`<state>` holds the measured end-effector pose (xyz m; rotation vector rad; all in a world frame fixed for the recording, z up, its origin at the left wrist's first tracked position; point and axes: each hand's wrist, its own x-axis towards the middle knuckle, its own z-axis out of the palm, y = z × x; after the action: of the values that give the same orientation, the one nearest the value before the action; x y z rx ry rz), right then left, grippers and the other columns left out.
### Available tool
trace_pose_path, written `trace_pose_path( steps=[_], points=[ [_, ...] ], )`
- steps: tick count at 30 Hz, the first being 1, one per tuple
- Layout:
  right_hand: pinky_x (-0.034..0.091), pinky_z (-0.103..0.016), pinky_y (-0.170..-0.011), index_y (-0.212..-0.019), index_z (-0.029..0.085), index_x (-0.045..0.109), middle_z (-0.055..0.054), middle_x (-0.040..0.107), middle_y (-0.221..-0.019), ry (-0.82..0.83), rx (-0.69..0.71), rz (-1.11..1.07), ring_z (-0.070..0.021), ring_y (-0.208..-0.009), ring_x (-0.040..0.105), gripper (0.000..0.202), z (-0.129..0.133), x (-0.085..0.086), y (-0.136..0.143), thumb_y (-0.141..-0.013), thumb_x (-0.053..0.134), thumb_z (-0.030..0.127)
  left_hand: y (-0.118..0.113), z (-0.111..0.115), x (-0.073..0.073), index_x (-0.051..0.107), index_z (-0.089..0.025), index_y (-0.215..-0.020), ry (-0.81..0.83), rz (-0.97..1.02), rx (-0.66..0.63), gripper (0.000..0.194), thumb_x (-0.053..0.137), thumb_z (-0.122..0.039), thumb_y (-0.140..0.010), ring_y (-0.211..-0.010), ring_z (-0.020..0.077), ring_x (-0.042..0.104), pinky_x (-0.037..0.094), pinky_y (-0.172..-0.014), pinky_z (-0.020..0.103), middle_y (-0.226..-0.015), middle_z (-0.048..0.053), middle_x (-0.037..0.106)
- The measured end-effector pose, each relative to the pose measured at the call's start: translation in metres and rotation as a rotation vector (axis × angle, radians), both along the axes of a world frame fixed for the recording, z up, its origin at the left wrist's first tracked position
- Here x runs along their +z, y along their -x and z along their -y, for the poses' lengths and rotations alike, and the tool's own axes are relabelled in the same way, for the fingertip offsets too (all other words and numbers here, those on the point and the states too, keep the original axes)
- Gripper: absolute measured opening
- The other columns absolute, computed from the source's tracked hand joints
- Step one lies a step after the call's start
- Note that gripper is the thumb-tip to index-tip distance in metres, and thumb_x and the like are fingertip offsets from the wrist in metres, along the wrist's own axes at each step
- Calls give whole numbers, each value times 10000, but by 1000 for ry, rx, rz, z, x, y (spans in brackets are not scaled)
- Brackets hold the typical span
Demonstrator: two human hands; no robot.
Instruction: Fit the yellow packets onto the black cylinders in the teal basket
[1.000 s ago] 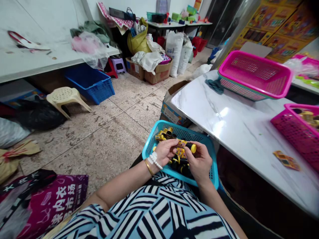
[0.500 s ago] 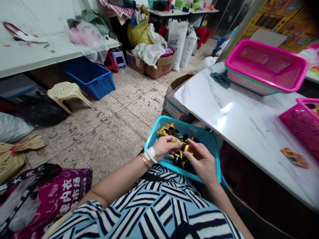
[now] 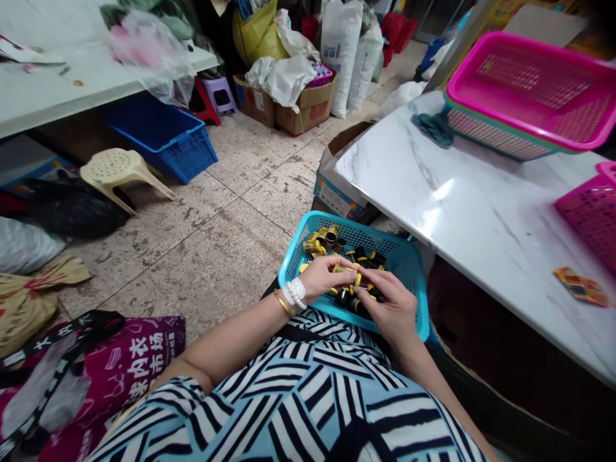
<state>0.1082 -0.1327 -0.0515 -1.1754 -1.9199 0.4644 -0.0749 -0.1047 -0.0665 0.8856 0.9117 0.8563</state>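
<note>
A small yellow-and-black cylindrical piece (image 3: 358, 280) is pinched between my two hands, mostly covered by the fingers. My left hand (image 3: 323, 278), with a white bead bracelet and a gold bangle at the wrist, grips it from the left. From the right, the fingertips of my right hand (image 3: 392, 303) close on its yellow end. Both hands are over a turquoise plastic basket (image 3: 294, 247) at my lap. Inside the basket lie several black pieces with yellow rings (image 3: 344, 296). Yellow-wrapped cylinders (image 3: 315, 246) sit at its far left corner.
A marble-patterned table (image 3: 404, 186) stands at my right, bearing a pink basket (image 3: 520, 70), a second pink basket (image 3: 584, 205) and a printed card (image 3: 582, 287). A cardboard box (image 3: 337, 192) is beyond my basket. Leftward are a cream stool (image 3: 118, 165), blue crate (image 3: 187, 151) and purple bag (image 3: 120, 385).
My hands have drawn closer together around the small piece, and more of it is covered now. The camera view has tilted slightly downward.
</note>
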Motion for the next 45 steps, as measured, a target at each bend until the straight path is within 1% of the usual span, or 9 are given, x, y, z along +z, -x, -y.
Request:
trace_pose_path(
  steps=[9, 17, 22, 26, 30, 34, 38, 41, 45],
  points=[
    [577, -367, -871, -1119, 242, 660, -77, 700, -1060, -144, 59, 57, -202, -961, 688, 294, -3, 2, -4, -840, 681, 150, -3, -4, 2, 587, -159, -917, 207, 5, -65, 551, 633, -681, -749, -430, 62, 487, 328, -421, 176, -616, -24, 581],
    [597, -392, -815, -1061, 252, 692, -62, 744, -992, -100, -24, -10, -219, -895, 707, 303, 1, -3, -9, -773, 758, 184, 1, -1, 11, 667, -146, -1011, -111, 25, -98, 408, 755, -451, -754, -714, 98, 591, 435, -636, 207, -886, 42, 675],
    [608, -388, -737, -917, 229, 748, -59, 763, -893, 273, -143, -268, -227, -787, 721, 197, 7, -5, -8, -738, 792, 298, -2, -2, 8, 698, -172, -1015, -259, 15, -150, 277, 720, -345, -801, -956, 169, 636, 468, -860, 280, -1044, 69, 691],
    [607, -360, -644, -858, 186, 744, -42, 758, -736, 684, -192, -544, -212, -638, 719, 253, 3, -10, -5, -707, 813, 378, -3, -1, 5, 701, -189, -1065, -284, -79, -191, 329, 705, -397, -810, -927, 180, 644, 485, -802, 275, -1066, 79, 688],
    [603, -380, -762, -935, 217, 750, -60, 759, -933, 491, -134, -454, -208, -794, 719, 231, 1, -8, -6, -733, 791, 323, 3, 1, 2, 572, -175, -1230, -132, -89, -162, 566, 649, -553, -816, -627, 132, 606, 462, -587, 243, -774, 31, 662],
    [596, -388, -801, -915, 242, 764, -58, 743, -952, 251, -81, -264, -208, -839, 701, 203, 2, -6, -4, -718, 799, 274, 7, 5, 3, 603, -135, -972, -53, -90, -135, 474, 681, -562, -782, -528, 78, 492, 388, -521, 199, -632, -23, 561],
    [612, -369, -720, -869, 201, 758, -51, 757, -862, 513, -158, -480, -206, -742, 715, 220, 1, -12, 6, -702, 812, 335, 5, 9, 3, 615, -150, -945, -160, -38, -34, 394, 781, -426, -718, -685, 88, 536, 428, -638, 205, -811, 1, 593],
    [612, -368, -684, -850, 188, 755, -45, 756, -782, 696, -140, -545, -200, -667, 712, 233, 1, -14, 9, -701, 812, 357, 7, 8, 1, 618, -152, -948, -181, -57, -76, 383, 747, -450, -746, -687, 107, 548, 430, -637, 219, -774, 1, 588],
    [600, -395, -797, -889, 228, 769, -61, 755, -921, 471, -69, -420, -220, -845, 709, 205, 4, -13, 10, -703, 810, 303, 11, 4, 1, 610, -150, -887, -112, -128, -170, 413, 610, -559, -827, -568, 108, 505, 380, -539, 223, -645, -14, 547]
  ],
)
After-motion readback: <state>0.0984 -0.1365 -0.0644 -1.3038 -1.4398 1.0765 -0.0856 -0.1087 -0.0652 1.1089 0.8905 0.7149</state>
